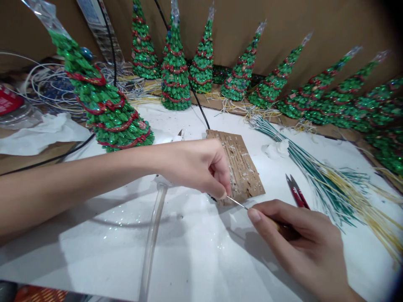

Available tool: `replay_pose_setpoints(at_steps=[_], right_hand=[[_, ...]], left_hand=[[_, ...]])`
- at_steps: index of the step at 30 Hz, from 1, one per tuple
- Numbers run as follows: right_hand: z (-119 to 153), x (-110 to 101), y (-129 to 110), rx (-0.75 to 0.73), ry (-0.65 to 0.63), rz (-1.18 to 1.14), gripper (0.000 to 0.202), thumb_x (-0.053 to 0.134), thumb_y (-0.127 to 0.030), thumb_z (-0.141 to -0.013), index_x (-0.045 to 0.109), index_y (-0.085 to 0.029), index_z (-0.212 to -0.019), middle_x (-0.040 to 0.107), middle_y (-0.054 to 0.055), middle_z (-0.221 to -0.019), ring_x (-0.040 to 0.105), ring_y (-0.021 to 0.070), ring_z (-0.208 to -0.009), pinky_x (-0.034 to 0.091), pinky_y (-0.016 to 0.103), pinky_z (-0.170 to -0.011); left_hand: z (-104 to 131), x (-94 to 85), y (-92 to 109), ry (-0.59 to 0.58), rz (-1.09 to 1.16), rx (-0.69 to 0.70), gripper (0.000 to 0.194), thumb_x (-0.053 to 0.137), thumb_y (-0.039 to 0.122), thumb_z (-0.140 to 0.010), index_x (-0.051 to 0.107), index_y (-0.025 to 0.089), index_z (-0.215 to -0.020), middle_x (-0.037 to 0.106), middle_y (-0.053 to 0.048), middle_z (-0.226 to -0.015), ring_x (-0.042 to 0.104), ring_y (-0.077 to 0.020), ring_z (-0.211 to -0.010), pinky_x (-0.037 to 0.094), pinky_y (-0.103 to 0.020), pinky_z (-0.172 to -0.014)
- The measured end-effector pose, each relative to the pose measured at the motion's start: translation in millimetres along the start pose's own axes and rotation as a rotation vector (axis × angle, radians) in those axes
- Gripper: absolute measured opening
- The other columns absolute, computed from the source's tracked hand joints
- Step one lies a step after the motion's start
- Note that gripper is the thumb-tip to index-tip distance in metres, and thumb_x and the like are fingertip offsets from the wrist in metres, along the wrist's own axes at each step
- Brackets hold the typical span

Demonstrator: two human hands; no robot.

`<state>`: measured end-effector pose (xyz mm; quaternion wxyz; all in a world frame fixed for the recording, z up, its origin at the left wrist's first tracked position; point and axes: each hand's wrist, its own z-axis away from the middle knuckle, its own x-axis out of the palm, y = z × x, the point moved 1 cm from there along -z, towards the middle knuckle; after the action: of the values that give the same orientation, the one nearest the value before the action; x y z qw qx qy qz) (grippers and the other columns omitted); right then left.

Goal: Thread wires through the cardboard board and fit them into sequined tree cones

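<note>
Left hand [198,165] and right hand [302,243] at a thin-shafted tool [238,203], above a white work surface [185,260]

Head view.

Hands. Left: centre of the frame, closed, fingers curled, thumb and fingertips brought together at the tool's tip; whether they pinch the tip itself or something small beside it cannot be told. Right: lower right, gripping the tool's handle, thumb along the front.

Tool: one, just right of centre; slim metal shaft, yellowish-brown handle partly hidden in the right hand, shaft pointing up and left to the left fingertips.

Cardboard piece [244,167]: one, corrugated, flecked with whitish residue, centre right, partly behind the left hand.

Clear rod [153,243]: one, lower centre, extending down from beneath the left wrist.

Snips [296,192]: one pair, red-handled, right of centre, partly behind the right hand.

Wire bundle [315,176]: green, yellow and pale strands, right side, fanned towards the lower right.

Crumpled white lump [278,149]: one, just left of the bundle.

Large decorated tree [107,100]: one, upper left, green with red garlands, leaning in the frame, clear wrap on its tip.

Row of smaller decorated trees [176,71]: like finish, across the upper part to the right edge.

Wire tangle [59,86]: white and blue, upper left, behind the large tree.

White tissue [53,128]: left side, crumpled, near a red-labelled container [12,105] at the left edge.
</note>
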<state>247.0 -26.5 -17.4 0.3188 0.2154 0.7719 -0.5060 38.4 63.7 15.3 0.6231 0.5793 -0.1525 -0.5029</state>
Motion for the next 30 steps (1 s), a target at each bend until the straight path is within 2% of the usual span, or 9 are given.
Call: replay_pose_setpoints(at_steps=[8,16,21,27,30], right_hand=[[0,1,1,0.006,0.017,-0.021,0.020,0.065,-0.031,-0.086,0.065,-0.021,-0.068,0.059,-0.002,-0.050,0.044,0.0068,-0.037,0.030,0.022,-0.036],[-1,1,-1,0.038,0.033,-0.035,0.021,0.065,-0.032,-0.085,0.065,-0.021,-0.067,0.053,-0.004,-0.048,0.036,0.0062,-0.037,0.026,0.022,-0.035],[0,-1,-2,0.078,0.123,-0.080,0.017,0.064,-0.030,-0.086,0.066,-0.022,-0.071,0.045,-0.006,-0.045,0.033,0.0065,-0.038,0.022,0.021,-0.035],[0,0,-2,0.117,0.226,-0.156,0.015,0.063,-0.029,-0.087,0.063,-0.021,-0.074,0.045,-0.006,-0.050,0.032,0.0062,-0.041,0.022,0.022,-0.037],[-1,0,-1,0.102,0.239,-0.178,0.014,0.062,-0.028,-0.088,0.062,-0.021,-0.076,0.046,-0.006,-0.051,0.032,0.0063,-0.041,0.023,0.021,-0.038]], left_hand=[[0,1.3,-2,0.036,0.026,0.018,0.012,0.065,0.015,-0.071,0.076,0.013,-0.072,0.064,0.001,-0.058,0.055,-0.0091,-0.053,0.033,-0.018,-0.045],[0,1.8,-2,0.076,0.052,0.050,0.011,0.066,0.014,-0.071,0.077,0.013,-0.073,0.068,-0.002,-0.060,0.058,-0.0108,-0.053,0.034,-0.018,-0.043],[0,-1.9,1,0.157,0.134,0.032,0.009,0.075,0.020,-0.066,0.078,0.016,-0.073,0.070,-0.002,-0.062,0.062,-0.0122,-0.054,0.039,-0.018,-0.045],[-4,5.1,-2,0.124,0.411,0.003,0.015,0.077,0.023,-0.068,0.078,0.017,-0.082,0.073,-0.003,-0.072,0.064,-0.0113,-0.063,0.046,-0.018,-0.055],[-6,11.2,-2,0.165,0.546,0.001,0.015,0.078,0.024,-0.070,0.078,0.018,-0.083,0.072,-0.001,-0.069,0.061,-0.0078,-0.059,0.044,-0.016,-0.054]])
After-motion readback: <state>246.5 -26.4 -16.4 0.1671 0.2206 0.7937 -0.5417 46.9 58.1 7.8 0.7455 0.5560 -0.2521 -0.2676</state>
